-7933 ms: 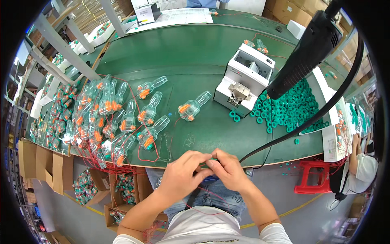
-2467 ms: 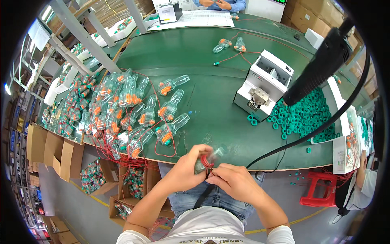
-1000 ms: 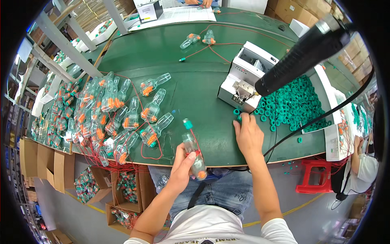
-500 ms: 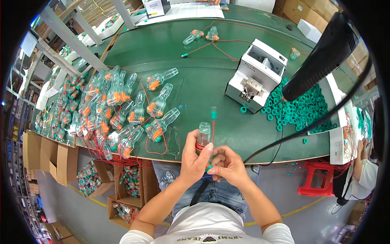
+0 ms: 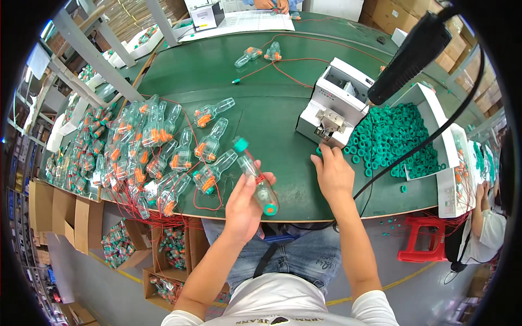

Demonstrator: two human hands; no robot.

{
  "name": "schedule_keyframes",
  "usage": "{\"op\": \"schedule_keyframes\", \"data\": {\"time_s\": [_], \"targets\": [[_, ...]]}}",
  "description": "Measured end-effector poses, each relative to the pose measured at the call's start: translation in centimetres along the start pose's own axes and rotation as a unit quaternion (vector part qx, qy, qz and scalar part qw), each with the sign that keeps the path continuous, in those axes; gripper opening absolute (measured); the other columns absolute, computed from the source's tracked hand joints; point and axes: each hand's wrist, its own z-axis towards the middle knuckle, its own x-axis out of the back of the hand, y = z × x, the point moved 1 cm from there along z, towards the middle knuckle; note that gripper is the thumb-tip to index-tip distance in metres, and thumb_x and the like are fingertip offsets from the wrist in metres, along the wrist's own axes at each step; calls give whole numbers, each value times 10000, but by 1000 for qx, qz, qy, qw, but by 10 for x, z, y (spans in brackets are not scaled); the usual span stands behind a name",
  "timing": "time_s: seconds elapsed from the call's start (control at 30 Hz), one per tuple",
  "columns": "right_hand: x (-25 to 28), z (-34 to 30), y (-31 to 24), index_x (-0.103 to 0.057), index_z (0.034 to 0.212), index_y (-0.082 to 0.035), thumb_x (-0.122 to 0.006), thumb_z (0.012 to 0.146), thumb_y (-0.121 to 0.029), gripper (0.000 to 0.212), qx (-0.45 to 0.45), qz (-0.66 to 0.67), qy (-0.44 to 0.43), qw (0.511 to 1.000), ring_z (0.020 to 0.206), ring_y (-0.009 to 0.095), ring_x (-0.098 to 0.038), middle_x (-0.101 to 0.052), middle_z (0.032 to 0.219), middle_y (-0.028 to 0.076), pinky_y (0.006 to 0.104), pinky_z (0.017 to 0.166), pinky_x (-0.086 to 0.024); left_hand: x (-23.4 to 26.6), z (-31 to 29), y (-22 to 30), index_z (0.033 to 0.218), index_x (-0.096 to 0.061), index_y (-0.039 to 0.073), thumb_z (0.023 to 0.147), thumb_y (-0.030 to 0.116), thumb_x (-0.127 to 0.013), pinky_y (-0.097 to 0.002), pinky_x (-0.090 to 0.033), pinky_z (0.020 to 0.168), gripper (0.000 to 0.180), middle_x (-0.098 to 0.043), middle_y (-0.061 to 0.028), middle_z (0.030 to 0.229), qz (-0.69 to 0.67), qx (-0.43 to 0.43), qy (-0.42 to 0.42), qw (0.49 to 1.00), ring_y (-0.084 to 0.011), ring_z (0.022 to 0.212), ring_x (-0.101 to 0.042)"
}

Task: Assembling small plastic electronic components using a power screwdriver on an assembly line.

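Note:
My left hand is closed around a clear plastic bottle-shaped housing, which is tilted, with a green cap at its lower end. Red wire wraps its middle, and a green plug sticks out past the upper end. Farther right, my right hand reaches over the table, with finger and thumb closed on a small green ring at the foot of a white benchtop machine. That ring is partly hidden by the fingers.
Loose green rings lie heaped right of the machine. A black handheld tool hangs above them, its cable looping down near my right arm. Clear housings with orange parts and tangled red wires crowd the left. Cardboard boxes stand below the edge.
My right hand has left the housing and moved forward and right to the ring by the machine. My left hand has shifted left, tilting the housing and plug.

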Motion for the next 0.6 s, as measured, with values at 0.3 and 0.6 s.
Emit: {"op": "schedule_keyframes", "data": {"time_s": [0.3,0.6], "targets": [[15,-70,-36,-591,1045,-25,-714,893,-89,206,3,408,-173,897,770,253,-673,-634,1009,112,382,656,-553,26,-2,-7,1111,-563,76,952,274,-595,-456,-570,849,256,-582,-44,973,-81,114,-18,990,-232,974,-636],[15,-88,-49,-574,1010,-32,-794,821,-68,292,-235,769,-345,484,795,182,-670,-630,1038,70,343,691,-600,16,-15,-4,996,-570,55,907,258,-647,-369,-539,692,234,-556,-60,898,-81,76,-184,977,-228,844,-638]]}}
